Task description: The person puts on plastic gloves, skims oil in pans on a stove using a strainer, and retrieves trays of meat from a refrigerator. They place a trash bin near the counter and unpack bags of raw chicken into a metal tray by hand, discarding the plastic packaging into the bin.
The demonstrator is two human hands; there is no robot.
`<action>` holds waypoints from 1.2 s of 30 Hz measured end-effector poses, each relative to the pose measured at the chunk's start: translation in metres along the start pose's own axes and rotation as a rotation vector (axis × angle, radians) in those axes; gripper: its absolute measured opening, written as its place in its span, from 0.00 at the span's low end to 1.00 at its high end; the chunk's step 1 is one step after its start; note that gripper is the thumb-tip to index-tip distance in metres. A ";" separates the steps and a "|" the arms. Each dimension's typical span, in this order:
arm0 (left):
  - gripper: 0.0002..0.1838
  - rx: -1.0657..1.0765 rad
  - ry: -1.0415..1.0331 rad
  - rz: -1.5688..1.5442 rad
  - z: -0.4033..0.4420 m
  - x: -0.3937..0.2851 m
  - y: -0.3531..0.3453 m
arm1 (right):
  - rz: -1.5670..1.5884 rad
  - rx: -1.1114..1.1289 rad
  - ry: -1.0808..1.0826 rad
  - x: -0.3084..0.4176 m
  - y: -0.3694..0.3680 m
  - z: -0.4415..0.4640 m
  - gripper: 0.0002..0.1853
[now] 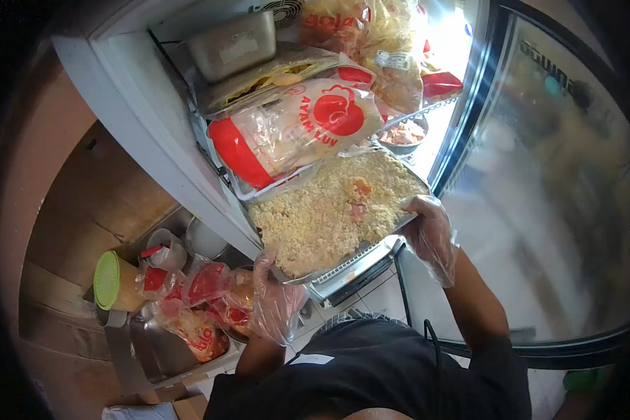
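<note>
While holding a shallow tray (pixel 362 249) level between both hands, keeping left hand (pixel 278 297) closed at its near left corner and right hand (pixel 429 234) closed at its right edge. Both gloved in loose, clear plastic. Fingers narrow and clamped on the tray, thumbs uppermost; too hidden beneath to tell how far under the other fingers reach. Filling the tray between the two sets of fingers, a pale, crumbly food layer (pixel 308 220), with a few orange and pink pieces (pixel 360 190) on top, nearer to the right fingers than to the left.

Just beyond the fingertips, at the tray's far side, a red and white bag (pixel 301 126) lying on its side inside an open lit refrigerator (pixel 147 119). Farther past the fingers, a metal container (pixel 234 47) and bulging clear bags (pixel 395 59). Ahead of the right fingers, near the tray's far right corner, a bowl of pink pieces (pixel 404 134). To the right of the right fingers, a glass door (pixel 539 189) standing open.

Left of the left fingers, a group of red and clear food bags (pixel 206 301), partly over a metal basin (pixel 149 350); farther left, a tub with a green lid (pixel 108 280), and, beyond the bags, a translucent cup (pixel 168 248). Cannot tell whether the tray touches the wire shelf edge (pixel 344 266) beneath.
</note>
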State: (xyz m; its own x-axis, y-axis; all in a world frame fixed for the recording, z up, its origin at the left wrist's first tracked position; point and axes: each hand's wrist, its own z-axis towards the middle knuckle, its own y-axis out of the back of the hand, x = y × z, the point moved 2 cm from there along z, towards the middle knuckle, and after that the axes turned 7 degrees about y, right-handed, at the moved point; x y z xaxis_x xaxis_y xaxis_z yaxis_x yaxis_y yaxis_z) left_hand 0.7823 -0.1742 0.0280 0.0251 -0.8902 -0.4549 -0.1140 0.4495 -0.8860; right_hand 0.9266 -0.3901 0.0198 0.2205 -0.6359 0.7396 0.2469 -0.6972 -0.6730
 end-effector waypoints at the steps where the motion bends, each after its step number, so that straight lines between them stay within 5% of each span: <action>1: 0.40 0.028 0.005 -0.016 0.001 -0.001 0.002 | 0.005 0.045 0.007 0.003 -0.002 -0.008 0.21; 8: 0.41 -0.110 -0.008 0.027 0.061 -0.010 0.083 | -0.104 -0.024 0.051 0.000 0.012 0.008 0.29; 13: 0.50 -0.062 0.013 0.019 0.059 -0.030 0.052 | -0.119 -0.125 0.029 0.015 -0.005 -0.019 0.36; 24: 0.45 0.016 0.160 0.099 -0.099 0.064 0.054 | -0.204 -0.384 0.377 -0.001 0.025 -0.300 0.35; 36: 0.41 0.032 0.296 -0.051 -0.310 0.147 0.125 | -0.272 -0.284 0.223 -0.001 0.033 -0.514 0.54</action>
State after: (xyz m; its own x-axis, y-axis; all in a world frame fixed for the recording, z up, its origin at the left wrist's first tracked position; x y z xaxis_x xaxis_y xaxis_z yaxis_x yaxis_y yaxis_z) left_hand 0.4638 -0.2717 -0.1217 -0.2613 -0.8924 -0.3679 -0.0886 0.4017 -0.9115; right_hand 0.4494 -0.5826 -0.0049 -0.0332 -0.4515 0.8917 -0.0084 -0.8920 -0.4519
